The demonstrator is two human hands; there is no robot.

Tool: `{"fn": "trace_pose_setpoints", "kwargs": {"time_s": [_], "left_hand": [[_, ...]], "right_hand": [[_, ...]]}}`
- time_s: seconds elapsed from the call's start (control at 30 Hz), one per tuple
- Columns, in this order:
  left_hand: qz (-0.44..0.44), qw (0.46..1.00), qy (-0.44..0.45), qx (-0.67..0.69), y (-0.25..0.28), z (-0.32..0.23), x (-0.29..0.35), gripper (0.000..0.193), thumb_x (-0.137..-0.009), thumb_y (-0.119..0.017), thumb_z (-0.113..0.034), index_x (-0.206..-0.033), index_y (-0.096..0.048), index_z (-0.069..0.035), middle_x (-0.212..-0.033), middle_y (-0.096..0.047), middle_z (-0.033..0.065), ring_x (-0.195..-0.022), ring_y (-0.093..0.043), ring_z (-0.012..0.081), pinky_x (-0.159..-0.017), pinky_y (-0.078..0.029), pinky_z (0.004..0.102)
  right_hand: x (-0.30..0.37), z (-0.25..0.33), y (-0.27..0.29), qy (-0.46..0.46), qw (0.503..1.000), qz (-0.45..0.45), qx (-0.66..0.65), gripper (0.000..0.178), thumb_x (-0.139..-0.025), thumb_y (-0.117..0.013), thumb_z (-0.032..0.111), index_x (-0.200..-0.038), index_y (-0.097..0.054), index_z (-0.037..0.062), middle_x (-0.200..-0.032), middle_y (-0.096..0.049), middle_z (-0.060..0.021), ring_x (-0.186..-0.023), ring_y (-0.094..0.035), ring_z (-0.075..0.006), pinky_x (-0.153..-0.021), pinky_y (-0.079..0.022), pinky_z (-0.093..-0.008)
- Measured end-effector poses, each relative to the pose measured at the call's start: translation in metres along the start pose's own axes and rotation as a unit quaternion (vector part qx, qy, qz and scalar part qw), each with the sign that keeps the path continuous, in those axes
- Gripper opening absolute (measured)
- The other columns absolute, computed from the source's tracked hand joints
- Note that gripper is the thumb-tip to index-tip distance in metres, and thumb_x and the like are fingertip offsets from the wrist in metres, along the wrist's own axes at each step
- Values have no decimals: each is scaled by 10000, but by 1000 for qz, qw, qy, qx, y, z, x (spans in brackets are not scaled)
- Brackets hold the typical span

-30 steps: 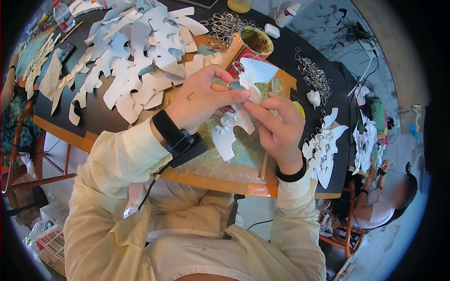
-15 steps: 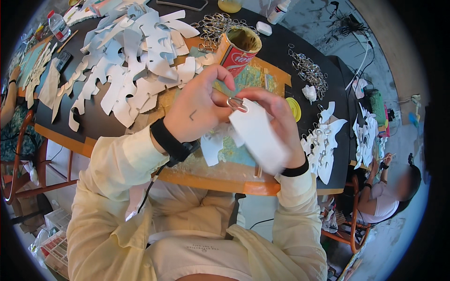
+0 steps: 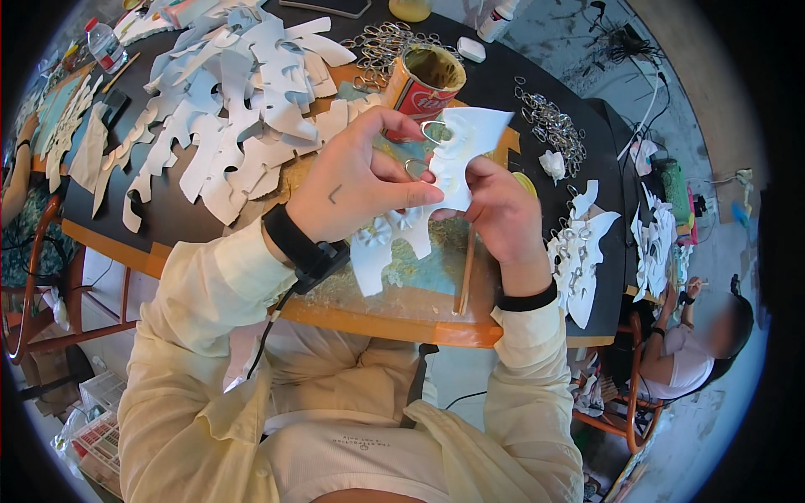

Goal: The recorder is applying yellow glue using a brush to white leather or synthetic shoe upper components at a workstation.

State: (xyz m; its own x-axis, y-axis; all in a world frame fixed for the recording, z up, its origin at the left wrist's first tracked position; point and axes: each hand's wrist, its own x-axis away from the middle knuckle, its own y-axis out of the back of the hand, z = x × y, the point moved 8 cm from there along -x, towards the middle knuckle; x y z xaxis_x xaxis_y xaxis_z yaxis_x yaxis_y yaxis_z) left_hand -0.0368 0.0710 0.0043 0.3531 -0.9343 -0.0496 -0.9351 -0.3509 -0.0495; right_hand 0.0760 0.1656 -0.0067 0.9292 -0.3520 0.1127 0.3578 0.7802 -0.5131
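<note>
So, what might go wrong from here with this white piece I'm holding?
Two silver wire loops jut from the flat white cut-out piece between your left hand and right hand; they might snag or slip loose. The open red-and-orange cylindrical can stands just beyond your left hand, so a careless knock could tip it.

white piece [image 3: 480,132], red and orange can [image 3: 412,102], black tabletop [image 3: 493,82], cream sleeves [image 3: 197,293]
</note>
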Motion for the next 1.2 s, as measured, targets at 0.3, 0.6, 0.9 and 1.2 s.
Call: {"fn": "trace_pose_setpoints", "kwargs": {"time_s": [0.3, 0.6, 0.9, 1.2], "left_hand": [[61, 998, -17, 6, -8, 3, 0, 611, -820, -706, -269, -1305, -405, -51, -804, -633, 35, -681, -594, 71, -619, -457, 205], [48, 998, 26, -37, -6, 16, -1, 644, -809, -718, -299, -1296, -409, -14, -755, -649, 70, -659, -577, 72, -598, -440, 213], [59, 996, -27, -68, -11, -7, -1, 741, -737, -763, -124, -1364, -374, -53, -710, -630, 6, -606, -550, 28, -590, -414, 185], [29, 994, -42, -95, -10, -5, 4, 712, -761, -746, -109, -1365, -371, -75, -669, -619, 7, -595, -514, 26, -584, -401, 185]], "right_hand": [[-6, -9, 7, 14, 977, -89, 193, 341, -840, -661, 185, -1112, -590, -9, -1055, -648, -82, -909, -616, -124, -742, -489, -241], [-5, -9, 9, 28, 969, -129, 207, 248, -797, -716, 134, -1013, -647, 34, -899, -668, -20, -773, -596, -59, -587, -387, -175], [-4, -7, 9, 91, 975, -138, 151, 299, -831, -670, 104, -1098, -583, 1, -1010, -654, -91, -882, -626, -142, -778, -500, -260], [-2, 2, 8, 116, 956, -152, 224, 354, -840, -685, 144, -1126, -560, -22, -1020, -656, -120, -917, -619, -136, -746, -494, -248]]}}
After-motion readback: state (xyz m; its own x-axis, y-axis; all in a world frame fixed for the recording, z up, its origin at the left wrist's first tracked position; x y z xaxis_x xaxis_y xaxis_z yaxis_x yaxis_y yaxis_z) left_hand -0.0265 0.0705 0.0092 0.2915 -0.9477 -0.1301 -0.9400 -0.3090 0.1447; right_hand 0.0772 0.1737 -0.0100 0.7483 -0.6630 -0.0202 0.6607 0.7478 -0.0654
